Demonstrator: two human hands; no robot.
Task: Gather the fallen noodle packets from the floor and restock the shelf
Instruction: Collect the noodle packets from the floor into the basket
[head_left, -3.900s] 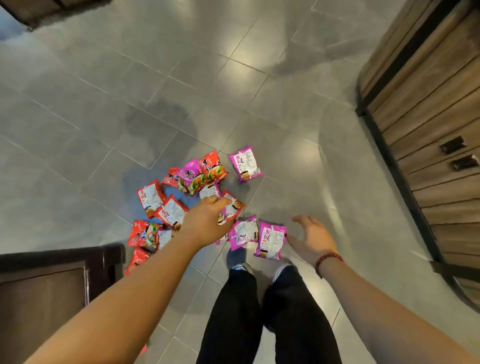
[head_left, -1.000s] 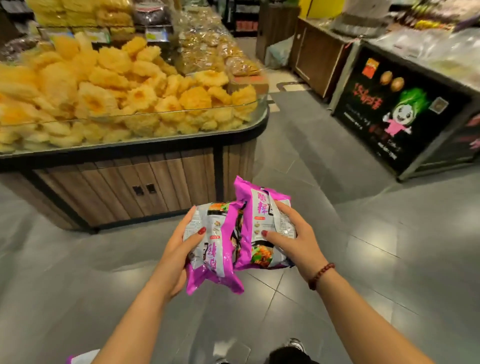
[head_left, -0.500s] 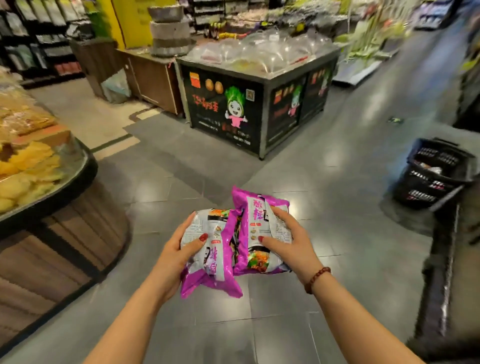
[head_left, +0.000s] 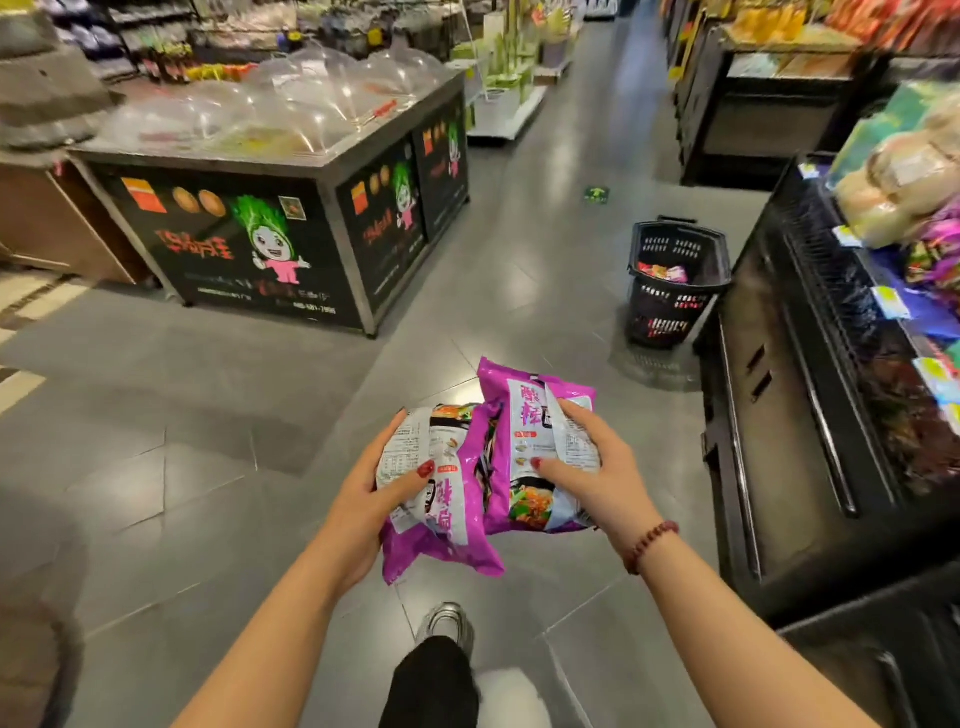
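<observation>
Keeping grip on purple noodle packets (head_left: 527, 415), left hand (head_left: 363, 499) and right hand (head_left: 597, 478) now near the shelf (head_left: 795, 364).

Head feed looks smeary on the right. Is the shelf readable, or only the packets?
Head view: left-hand packet and right-hand packet are sharp; the shelf at right is motion-blurred, its labels unreadable; ceiling light glares off the floor tiles down the aisle; the wide lens bows the frame edges.
</observation>
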